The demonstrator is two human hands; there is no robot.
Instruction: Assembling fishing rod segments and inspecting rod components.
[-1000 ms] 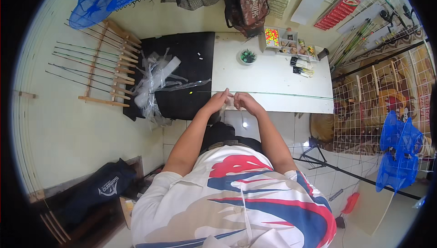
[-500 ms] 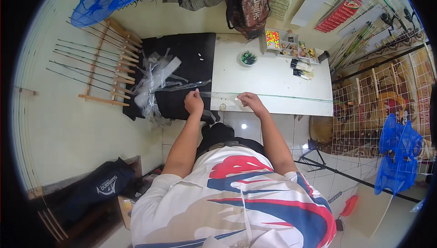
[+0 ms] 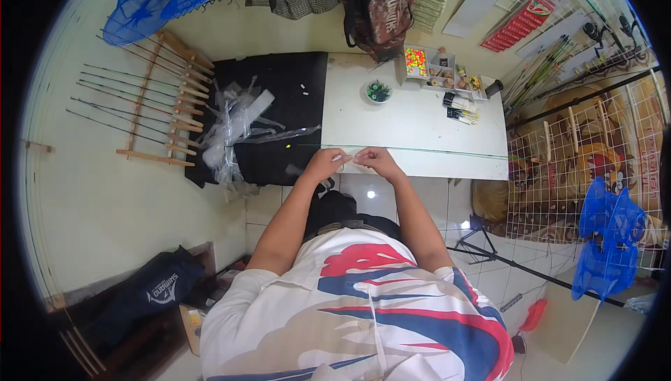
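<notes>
My left hand (image 3: 326, 165) and my right hand (image 3: 379, 162) are close together over the front edge of the white table (image 3: 426, 166). Both have their fingertips pinched on a clear plastic strip (image 3: 351, 160), which barely shows between them. Just beyond the hands, a thin green rod (image 3: 433, 150) lies along the table, with a small yellow tip (image 3: 287, 146) over the black cloth (image 3: 279, 94). To the left, a heap of clear plastic wrapping (image 3: 237, 119) rests on that cloth.
At the back stand a small potted plant (image 3: 377, 91) and a white divided tray (image 3: 458, 86) of small colourful items. Dark-and-white packets (image 3: 461, 108) lie nearby. A wooden rack of thin rods (image 3: 187, 105) is on the left; a white wire grid (image 3: 552, 164) stands right.
My hands have come together from a wider spacing, the left moving right. The clear strip, stretched between them before, is now mostly hidden at the fingertips. The rod's yellow tip has come into view.
</notes>
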